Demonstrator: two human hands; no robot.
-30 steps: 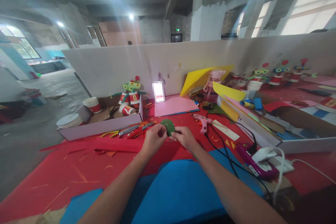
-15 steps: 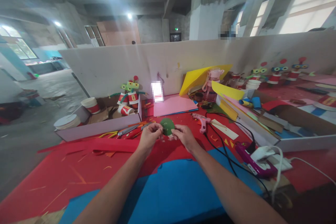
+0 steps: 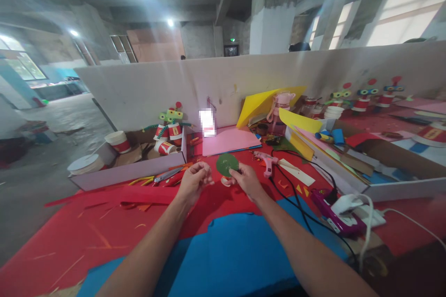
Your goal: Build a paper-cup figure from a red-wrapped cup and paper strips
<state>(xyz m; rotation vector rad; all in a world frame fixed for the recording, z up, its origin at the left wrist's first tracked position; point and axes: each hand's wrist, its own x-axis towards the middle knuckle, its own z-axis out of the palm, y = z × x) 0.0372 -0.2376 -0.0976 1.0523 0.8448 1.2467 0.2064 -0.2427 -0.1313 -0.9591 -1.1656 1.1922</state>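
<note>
"Where's the green disc (image 3: 226,164)?"

"Above the table (image 3: 111,227), well in from its near edge. The right hand (image 3: 248,182) pinches it by the lower right rim."

"And the left hand (image 3: 195,181)?"

"Fingers curled, apart from the disc; I can't tell whether they hold anything."

"What might go wrong?"

"Only one hand grips it, so slackening could let it tilt or drop. The pink glue gun (image 3: 267,161) lies near, toward the table's far edge; a careless rightward sweep could knock it."

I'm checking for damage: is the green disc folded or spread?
Spread: the green disc shows a round outline, its lower-right edge held by the right hand.
</note>
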